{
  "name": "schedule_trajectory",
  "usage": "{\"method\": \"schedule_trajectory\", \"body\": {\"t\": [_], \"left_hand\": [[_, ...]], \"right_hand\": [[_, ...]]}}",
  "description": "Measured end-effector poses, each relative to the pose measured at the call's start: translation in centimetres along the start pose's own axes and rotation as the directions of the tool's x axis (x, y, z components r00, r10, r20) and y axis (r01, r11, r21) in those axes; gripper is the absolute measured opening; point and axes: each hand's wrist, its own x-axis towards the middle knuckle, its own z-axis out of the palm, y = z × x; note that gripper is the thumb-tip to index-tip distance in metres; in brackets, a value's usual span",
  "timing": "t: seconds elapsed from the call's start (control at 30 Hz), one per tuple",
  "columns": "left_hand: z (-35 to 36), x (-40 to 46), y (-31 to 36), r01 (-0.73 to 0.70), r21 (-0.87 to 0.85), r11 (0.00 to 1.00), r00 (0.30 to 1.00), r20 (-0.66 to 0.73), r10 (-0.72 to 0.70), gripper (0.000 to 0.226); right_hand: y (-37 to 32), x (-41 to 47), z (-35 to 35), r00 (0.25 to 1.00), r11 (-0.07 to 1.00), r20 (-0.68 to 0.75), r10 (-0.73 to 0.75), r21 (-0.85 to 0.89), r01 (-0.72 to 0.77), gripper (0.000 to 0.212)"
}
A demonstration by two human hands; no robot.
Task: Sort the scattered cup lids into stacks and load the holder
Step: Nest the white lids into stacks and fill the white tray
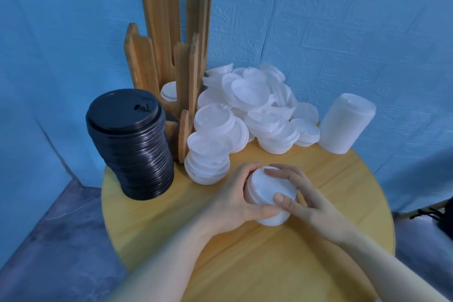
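On the round table (318, 240), near the front, both hands hold a small white stack (267, 191): left hand (235, 196) wrapped round its side, right hand (304, 193) pinching its top. Squeezing unevenly could tip it. The holder (171, 56) stands well apart, behind.

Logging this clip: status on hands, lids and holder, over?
Left hand and right hand both grip a short white lid stack. Loose white lids still piled. Wooden holder nearly unloaded. Nothing blocking.
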Motion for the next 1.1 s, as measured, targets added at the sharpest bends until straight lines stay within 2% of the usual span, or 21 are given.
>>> {"method": "schedule_trajectory", "body": {"t": [0.07, 0.13, 0.23, 0.37, 0.47, 0.53, 0.63, 0.67, 0.73, 0.8, 0.83, 0.87, 0.93, 1.0, 1.1], "left_hand": [[0.1, 0.2, 0.0, 0.004, 0.000, 1.000, 1.000, -0.001, -0.004, 0.089], [0.1, 0.4, 0.1, 0.002, 0.017, 1.000, 1.000, -0.019, -0.002, 0.087], [-0.1, 0.8, 0.1, -0.003, 0.031, 1.000, 0.998, -0.058, 0.005, 0.083], [-0.4, 0.9, -0.1, 0.005, 0.038, 0.999, 0.998, -0.068, -0.003, 0.086], [-0.4, 0.8, -0.4, 0.010, 0.044, 0.999, 0.997, -0.071, -0.007, 0.083], [-0.4, 0.8, -0.5, 0.008, 0.048, 0.999, 0.997, -0.072, -0.004, 0.081], [-0.4, 0.9, -0.8, -0.002, 0.054, 0.999, 0.998, -0.069, 0.006, 0.080], [-0.4, 0.9, -0.8, -0.005, 0.056, 0.998, 0.998, -0.067, 0.008, 0.080], [-0.4, 1.0, -0.8, -0.008, 0.055, 0.998, 0.998, -0.067, 0.011, 0.081], [-0.3, 1.0, -0.8, -0.013, 0.049, 0.999, 0.997, -0.072, 0.016, 0.080], [-0.3, 1.0, -0.7, -0.012, 0.046, 0.999, 0.997, -0.072, 0.016, 0.080], [-0.2, 1.0, -0.7, -0.011, 0.045, 0.999, 0.997, -0.071, 0.015, 0.080], [-0.1, 0.9, -0.6, -0.013, 0.042, 0.999, 0.997, -0.073, 0.016, 0.081], [0.0, 0.9, -0.3, -0.017, 0.030, 0.999, 0.997, -0.078, 0.019, 0.089], [0.0, 0.8, 0.0, -0.048, 0.007, 0.999, 0.998, -0.050, 0.048, 0.104]], "right_hand": [[-0.2, 1.4, -0.9, 0.993, 0.993, -0.109, -0.054, -0.111, 0.042, 0.040], [-0.5, 3.7, -1.9, 0.952, 0.956, -0.249, -0.178, -0.273, 0.107, 0.031], [-1.3, 8.2, -2.9, 0.884, 0.876, -0.345, -0.314, -0.465, 0.130, 0.030], [-1.7, 13.9, -3.3, 0.878, 0.760, -0.326, -0.352, -0.646, 0.065, 0.036], [-1.3, 15.9, -3.3, 0.871, 0.661, -0.285, -0.401, -0.748, 0.059, 0.029], [-1.0, 16.1, -3.3, 0.862, 0.635, -0.285, -0.420, -0.770, 0.055, 0.016], [-1.4, 15.1, -3.4, 0.807, 0.656, -0.338, -0.484, -0.751, 0.079, 0.006], [-1.8, 14.4, -3.4, 0.789, 0.687, -0.364, -0.495, -0.720, 0.099, 0.006], [-3.0, 12.2, -3.5, 0.791, 0.839, -0.455, -0.408, -0.529, 0.128, 0.005], [-4.2, 9.4, -3.6, 0.839, 0.979, -0.510, -0.191, -0.157, 0.128, 0.009], [-4.4, 8.1, -3.7, 0.864, 0.991, -0.498, -0.078, 0.055, 0.121, 0.007], [-4.5, 6.8, -3.8, 0.887, 0.962, -0.462, 0.023, 0.252, 0.106, 0.005], [-3.6, 4.8, -3.9, 0.919, 0.836, -0.349, 0.184, 0.547, 0.040, 0.015], [-2.6, 3.3, -3.9, 0.922, 0.710, -0.265, 0.281, 0.704, -0.014, 0.019], [-1.2, 1.7, -3.8, 0.924, 0.575, -0.186, 0.335, 0.817, -0.044, 0.032]]}}
